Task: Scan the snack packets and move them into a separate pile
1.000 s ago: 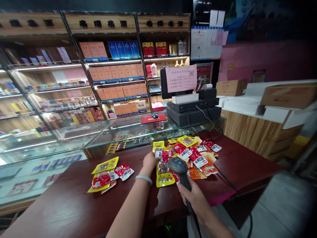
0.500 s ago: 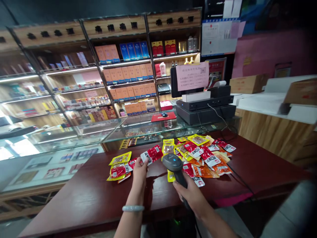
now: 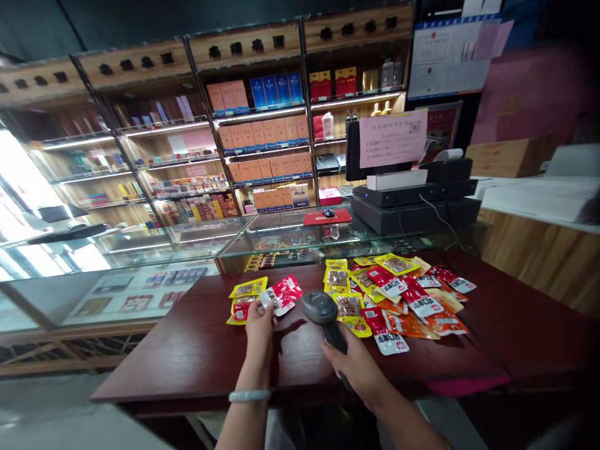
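Note:
My left hand (image 3: 260, 320), with a pale bangle on its wrist, pinches a red and white snack packet (image 3: 284, 295) by its white end above the table. Just behind and to the left lies a small group of yellow and red packets (image 3: 247, 288), partly hidden by that hand. My right hand (image 3: 352, 359) is wrapped round the handle of a black barcode scanner (image 3: 320, 307), its head tilted up between the held packet and a larger pile. That pile of red, yellow and orange snack packets (image 3: 392, 280) spreads over the right half of the table.
The dark red wooden table (image 3: 187, 350) meets a glass display counter (image 3: 281, 236) at its far side. On the counter are a mouse on a red pad (image 3: 315, 217) and a black cash register (image 3: 412, 206) with a pink notice (image 3: 392, 139). Shelves of boxes (image 3: 262, 134) line the back.
My left hand has drawn the red packet left, towards the small group, and tilted it. The scanner's head has moved slightly left relative to the pile. The view has turned a little left.

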`<move>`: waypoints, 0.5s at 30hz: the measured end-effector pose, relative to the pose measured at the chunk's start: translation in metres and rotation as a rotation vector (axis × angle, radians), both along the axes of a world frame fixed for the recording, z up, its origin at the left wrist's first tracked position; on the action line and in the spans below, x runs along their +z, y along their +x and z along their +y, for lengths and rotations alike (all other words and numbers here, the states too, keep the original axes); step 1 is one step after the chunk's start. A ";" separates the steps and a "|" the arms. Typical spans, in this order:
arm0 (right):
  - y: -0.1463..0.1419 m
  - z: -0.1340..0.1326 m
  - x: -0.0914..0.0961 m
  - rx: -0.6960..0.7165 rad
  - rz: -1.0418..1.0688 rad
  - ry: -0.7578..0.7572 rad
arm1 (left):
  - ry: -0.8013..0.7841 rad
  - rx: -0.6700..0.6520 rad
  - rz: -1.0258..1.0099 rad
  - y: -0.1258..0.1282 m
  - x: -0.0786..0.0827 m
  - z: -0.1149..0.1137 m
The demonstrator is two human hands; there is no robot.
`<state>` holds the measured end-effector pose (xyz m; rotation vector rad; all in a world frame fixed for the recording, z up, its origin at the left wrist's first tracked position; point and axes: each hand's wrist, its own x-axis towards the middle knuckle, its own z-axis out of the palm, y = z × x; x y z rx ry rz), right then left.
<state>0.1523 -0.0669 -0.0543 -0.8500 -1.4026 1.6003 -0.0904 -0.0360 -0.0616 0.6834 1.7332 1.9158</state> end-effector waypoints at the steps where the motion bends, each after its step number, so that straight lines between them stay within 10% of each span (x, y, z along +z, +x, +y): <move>1: 0.002 0.000 -0.002 0.000 -0.018 0.010 | -0.026 0.050 -0.016 -0.005 0.001 0.001; 8: 0.026 -0.002 -0.013 -0.020 -0.077 0.040 | -0.317 0.307 0.642 0.006 0.003 0.000; 15: 0.057 0.003 -0.016 -0.115 -0.039 -0.054 | -0.676 -0.288 1.107 0.124 0.002 0.016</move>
